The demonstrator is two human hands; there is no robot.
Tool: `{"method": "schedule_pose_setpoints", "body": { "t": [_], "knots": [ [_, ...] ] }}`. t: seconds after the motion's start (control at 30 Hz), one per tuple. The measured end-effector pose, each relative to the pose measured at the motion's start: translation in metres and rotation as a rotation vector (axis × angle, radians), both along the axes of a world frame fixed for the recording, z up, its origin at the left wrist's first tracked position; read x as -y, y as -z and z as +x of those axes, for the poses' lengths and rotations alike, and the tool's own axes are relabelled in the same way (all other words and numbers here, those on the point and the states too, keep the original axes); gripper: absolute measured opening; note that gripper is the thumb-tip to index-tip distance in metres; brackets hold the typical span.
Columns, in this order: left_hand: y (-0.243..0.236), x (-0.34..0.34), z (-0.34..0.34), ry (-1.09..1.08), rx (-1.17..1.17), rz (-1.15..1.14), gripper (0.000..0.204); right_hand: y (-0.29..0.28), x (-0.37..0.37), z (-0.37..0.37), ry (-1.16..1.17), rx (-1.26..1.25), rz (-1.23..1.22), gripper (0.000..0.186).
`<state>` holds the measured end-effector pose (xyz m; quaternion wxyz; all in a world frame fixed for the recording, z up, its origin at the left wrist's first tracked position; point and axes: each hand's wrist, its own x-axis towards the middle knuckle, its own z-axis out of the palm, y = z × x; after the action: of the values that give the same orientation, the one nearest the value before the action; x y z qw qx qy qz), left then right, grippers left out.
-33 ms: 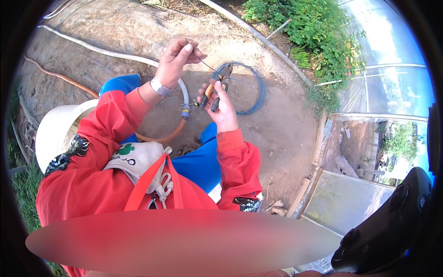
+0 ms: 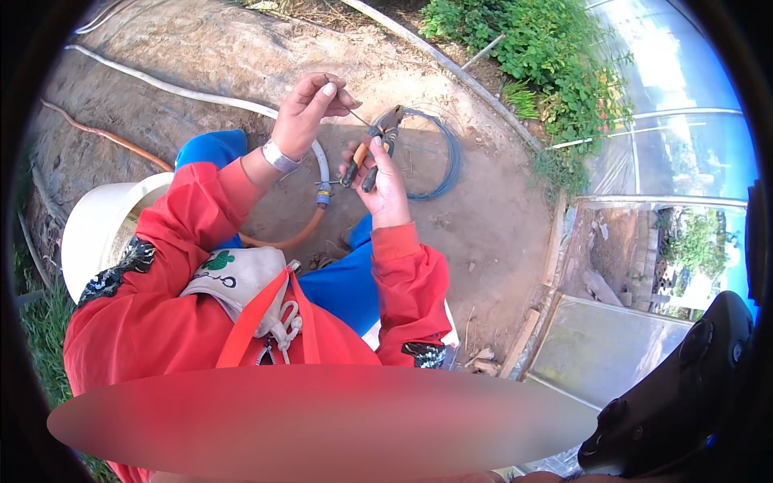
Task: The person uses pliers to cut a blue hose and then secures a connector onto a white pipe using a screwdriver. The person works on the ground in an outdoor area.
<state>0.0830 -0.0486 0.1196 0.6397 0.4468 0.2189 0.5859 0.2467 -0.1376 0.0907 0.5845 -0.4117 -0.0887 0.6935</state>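
Observation:
My left hand (image 2: 307,117) pinches a thin dark wire (image 2: 360,118) between thumb and fingers. From there the wire slants down right to the pliers (image 2: 391,119), whose handles are orange and black. My right hand (image 2: 385,189) holds those pliers, thumb along one handle, jaws pointing up and away from me. Whether the jaws bite the wire, I cannot tell. Just beyond the pliers, a loose coil of blue-grey wire (image 2: 453,165) lies on the dirt.
A white hose (image 2: 201,95) joins an orange hose (image 2: 299,235) at a blue fitting (image 2: 324,193) below my hands. A white bucket (image 2: 93,233) stands at my left. To the right, a plastic-sheeted frame (image 2: 612,342) borders the bare soil; green plants (image 2: 555,72) grow at the far right.
My right hand and the pliers have shifted slightly left. My left hand, still pinching the wire, has moved only a little.

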Motion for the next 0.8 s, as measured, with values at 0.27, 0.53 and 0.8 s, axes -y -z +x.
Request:
{"method": "schedule_pose_setpoints", "body": {
  "t": [0.27,0.53,0.8],
  "knots": [
    [-0.019,0.048,-0.065,0.062,0.004,0.296,0.021,-0.039,0.024,-0.060,0.063,0.002,0.135,0.020],
    [-0.007,0.073,-0.089,0.265,0.084,0.315,0.029,-0.041,0.031,-0.078,0.058,0.055,0.076,0.015],
    [0.001,0.066,-0.083,0.329,-0.065,0.470,0.066,-0.032,0.019,-0.086,0.058,0.157,0.190,0.009]
  ]
}}
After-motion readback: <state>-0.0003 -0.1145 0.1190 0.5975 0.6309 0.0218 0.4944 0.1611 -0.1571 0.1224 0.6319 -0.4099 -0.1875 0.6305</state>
